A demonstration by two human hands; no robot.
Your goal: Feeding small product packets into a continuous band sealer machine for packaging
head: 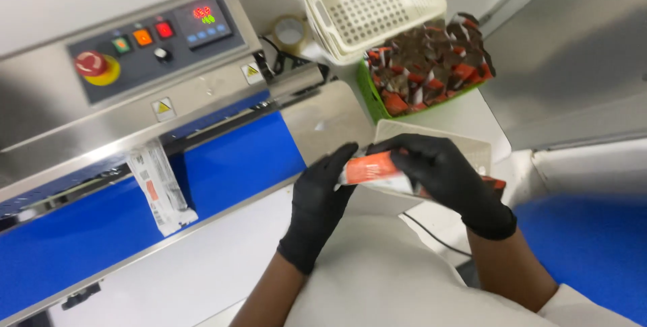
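- I see a small orange and white packet (pixel 369 167) held in the air between both hands, just past the right end of the blue belt (pixel 222 158).
- My left hand (pixel 322 200), in a black glove, pinches the left end of the packet with its fingertips.
- My right hand (pixel 448 172), also in a black glove, is curled over the right end of the packet and grips it.
- Under my hands lies a flat pale tray (pixel 472 148), at the right end of the machine (pixel 135 98).
- Just behind the tray stands a green basket (pixel 367 94) full of dark and orange packets (pixel 431 64).
- A stack of white baskets (pixel 371 7) sits next to the green one, at the far edge.
- A roll of tape (pixel 290 30) lies just left of the white baskets.
- Another packet (pixel 160 189), mostly white, stands on the blue belt, well apart from my hands, with its top under the metal bar.
- The machine's panel has a red knob (pixel 91 64) on yellow, some small coloured buttons and a little lit screen (pixel 202 14).
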